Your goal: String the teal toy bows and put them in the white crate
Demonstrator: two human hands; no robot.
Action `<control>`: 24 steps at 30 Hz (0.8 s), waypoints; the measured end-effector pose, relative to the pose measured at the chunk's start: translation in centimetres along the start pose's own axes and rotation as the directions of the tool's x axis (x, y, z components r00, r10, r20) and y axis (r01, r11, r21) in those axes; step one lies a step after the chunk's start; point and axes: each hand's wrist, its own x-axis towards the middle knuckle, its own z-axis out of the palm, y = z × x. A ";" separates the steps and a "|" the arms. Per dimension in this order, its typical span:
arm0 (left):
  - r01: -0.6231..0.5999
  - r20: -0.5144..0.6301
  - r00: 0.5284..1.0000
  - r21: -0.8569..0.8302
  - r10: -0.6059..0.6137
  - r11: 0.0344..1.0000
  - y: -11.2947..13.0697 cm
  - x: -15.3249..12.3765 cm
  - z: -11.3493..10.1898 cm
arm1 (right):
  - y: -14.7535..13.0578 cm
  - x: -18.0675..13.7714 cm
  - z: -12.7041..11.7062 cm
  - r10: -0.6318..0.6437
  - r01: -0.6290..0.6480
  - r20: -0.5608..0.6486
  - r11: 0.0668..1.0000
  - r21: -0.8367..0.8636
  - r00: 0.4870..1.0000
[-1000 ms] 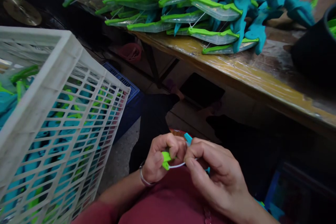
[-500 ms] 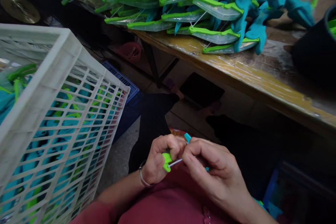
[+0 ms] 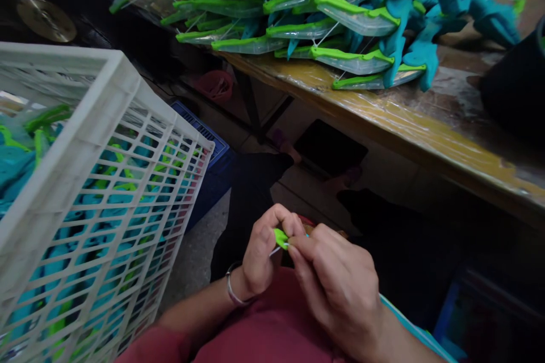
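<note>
Close to my body, my left hand (image 3: 260, 252) is closed around a small bright green plastic piece (image 3: 281, 238), of which only an end shows between thumb and fingers. A thin white cord (image 3: 276, 251) runs at that green end. My right hand (image 3: 340, 278) pinches the cord with thumb and forefinger right against the green piece. Most of the held part is hidden by my fingers. A teal strip (image 3: 419, 329) shows beside my right forearm; whether it belongs to the held part, I cannot tell.
A white slatted crate (image 3: 123, 96) of teal and green parts stands at left. Stacked green, clear and teal parts with white strings (image 3: 353, 59) lie on the plastic-wrapped workbench (image 3: 383, 108). A black bucket (image 3: 515, 85) stands at right. Below are a pink basket (image 3: 217, 85) and blue crate (image 3: 213, 176).
My right hand has moved left, bringing the cord against the green end. My left hand has risen slightly and turned the piece. The view has shifted a little.
</note>
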 end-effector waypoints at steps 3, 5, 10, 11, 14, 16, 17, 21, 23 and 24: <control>0.067 -0.056 0.996 0.031 -0.066 0.997 0.2 0.1 0.1 | 0.8 -0.7 0.7 -0.041 0.037 -0.028 0.989 -0.144 0.999; 0.112 -0.065 0.992 0.073 -0.107 0.991 0.2 -0.3 0.0 | 1.5 -1.1 1.1 -0.081 0.071 -0.037 0.969 -0.236 0.996; 0.154 -0.051 0.988 0.271 -0.146 0.950 -0.4 -1.7 -0.4 | 3.8 -1.7 1.4 -0.235 0.210 -0.023 0.906 -0.368 0.972; 0.156 -0.040 0.988 0.307 -0.151 0.939 -0.4 -1.8 -0.4 | 4.1 -1.5 1.4 -0.235 0.209 -0.032 0.912 -0.352 0.971; 0.187 -0.047 0.982 0.371 -0.183 0.910 -0.6 -1.3 -0.6 | 4.5 -0.7 1.4 -0.129 0.086 -0.144 0.959 -0.271 0.981; 0.173 -0.075 0.985 0.411 -0.156 0.895 -0.7 -0.5 -0.7 | 4.0 0.0 1.0 -0.055 0.010 -0.214 0.978 -0.207 0.975; 0.148 -0.084 0.989 0.440 -0.124 0.885 -0.8 -0.1 -0.8 | 3.5 0.3 0.6 -0.032 -0.009 -0.231 0.985 -0.174 0.973; 0.043 -0.064 0.998 0.490 -0.013 0.870 -1.2 1.3 -1.3 | 0.4 0.8 -2.5 -0.001 -0.025 -0.211 0.993 -0.119 0.977; 0.018 -0.041 0.999 0.458 0.001 0.889 -1.1 1.7 -1.5 | -0.5 0.8 -3.8 0.038 -0.071 -0.238 0.989 -0.133 0.971; -0.004 -0.021 1.000 0.447 0.015 0.895 -1.0 1.8 -1.5 | -0.5 0.8 -4.0 0.056 -0.091 -0.258 0.988 -0.125 0.964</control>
